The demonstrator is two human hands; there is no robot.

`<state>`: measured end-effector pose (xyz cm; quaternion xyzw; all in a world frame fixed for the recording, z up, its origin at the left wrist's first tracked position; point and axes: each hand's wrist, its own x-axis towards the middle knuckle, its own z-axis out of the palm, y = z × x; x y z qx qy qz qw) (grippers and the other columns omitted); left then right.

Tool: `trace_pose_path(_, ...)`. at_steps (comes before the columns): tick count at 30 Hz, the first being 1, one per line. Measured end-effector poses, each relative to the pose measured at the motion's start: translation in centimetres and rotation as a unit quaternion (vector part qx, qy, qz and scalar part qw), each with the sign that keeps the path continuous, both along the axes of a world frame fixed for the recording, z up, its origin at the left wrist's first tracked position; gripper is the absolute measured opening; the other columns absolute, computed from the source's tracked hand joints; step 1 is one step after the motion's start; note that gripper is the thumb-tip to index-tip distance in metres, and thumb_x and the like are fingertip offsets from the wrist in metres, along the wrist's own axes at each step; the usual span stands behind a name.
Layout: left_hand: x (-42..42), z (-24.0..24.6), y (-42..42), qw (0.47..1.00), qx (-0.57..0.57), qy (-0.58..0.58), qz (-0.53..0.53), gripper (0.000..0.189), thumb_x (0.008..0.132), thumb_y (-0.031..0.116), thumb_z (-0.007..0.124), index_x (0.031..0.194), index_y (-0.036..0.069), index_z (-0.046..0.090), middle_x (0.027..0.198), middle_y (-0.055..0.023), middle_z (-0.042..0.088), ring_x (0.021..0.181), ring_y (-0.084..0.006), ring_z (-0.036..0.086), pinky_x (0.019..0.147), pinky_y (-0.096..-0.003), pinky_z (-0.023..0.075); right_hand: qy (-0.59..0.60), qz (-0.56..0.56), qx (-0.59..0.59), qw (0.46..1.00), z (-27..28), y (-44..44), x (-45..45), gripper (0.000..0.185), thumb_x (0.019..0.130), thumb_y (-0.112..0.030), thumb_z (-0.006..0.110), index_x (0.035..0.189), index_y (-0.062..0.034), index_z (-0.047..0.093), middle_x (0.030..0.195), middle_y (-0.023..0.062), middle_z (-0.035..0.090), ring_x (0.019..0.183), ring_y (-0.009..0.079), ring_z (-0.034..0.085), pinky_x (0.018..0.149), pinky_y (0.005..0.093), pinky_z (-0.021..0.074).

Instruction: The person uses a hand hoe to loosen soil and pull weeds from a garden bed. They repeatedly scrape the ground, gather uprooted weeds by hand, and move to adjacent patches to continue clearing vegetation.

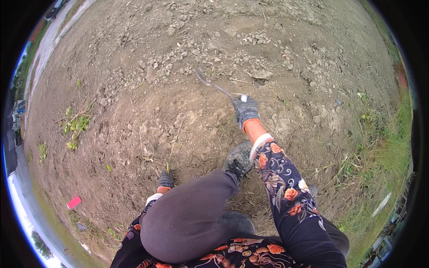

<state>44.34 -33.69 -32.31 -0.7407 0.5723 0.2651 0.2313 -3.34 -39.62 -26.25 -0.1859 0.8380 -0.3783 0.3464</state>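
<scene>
My right hand, in a grey knitted glove with an orange cuff, is closed on the handle of a small hand tool with a thin, curved metal blade. The blade points up and to the left over the soil. Beside my bent knee, at lower left, my left hand wears a matching glove. Some thin dry stems rise at its fingertips; whether the fingers grip them I cannot tell. Part of that hand is hidden behind the knee.
Dry soil with loose clods spreads in front of me. A leafy green plant lies at the left, above a small red object. Grass grows along the right side. My camouflage-patterned shoe stands between my arms.
</scene>
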Motion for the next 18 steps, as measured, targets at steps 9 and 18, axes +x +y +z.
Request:
trace_pose_path(9,14.0,-16.5,2.7,0.942,-0.058,0.196,0.265,0.040,0.080,0.032,0.057,0.099,-0.004,0.053,0.089,-0.0279,0.058,0.086,-0.0441,0.056,0.070,-0.0440,0.0444,-0.094,-0.334,-0.023,0.938,1.3,10.6,-12.6,0.021,0.073,-0.020,0.068,0.072,-0.0108,0.049,0.051,0.0013,0.044,0.036,0.0144,0.042,0.030,0.0326,0.0322)
trace_pose_path(18,7.5,-6.9,0.6,0.971,-0.034,0.177,0.157,0.040,0.082,0.032,0.055,0.099,-0.004,0.053,0.090,-0.0274,0.058,0.086,-0.0434,0.055,0.071,-0.0433,0.0439,0.273,0.008,0.190,0.943,9.9,22.8,-11.5,0.030,0.072,-0.030,0.066,0.091,-0.0074,0.059,0.080,0.0173,0.063,0.074,0.0342,0.061,0.066,0.0395,0.0480)
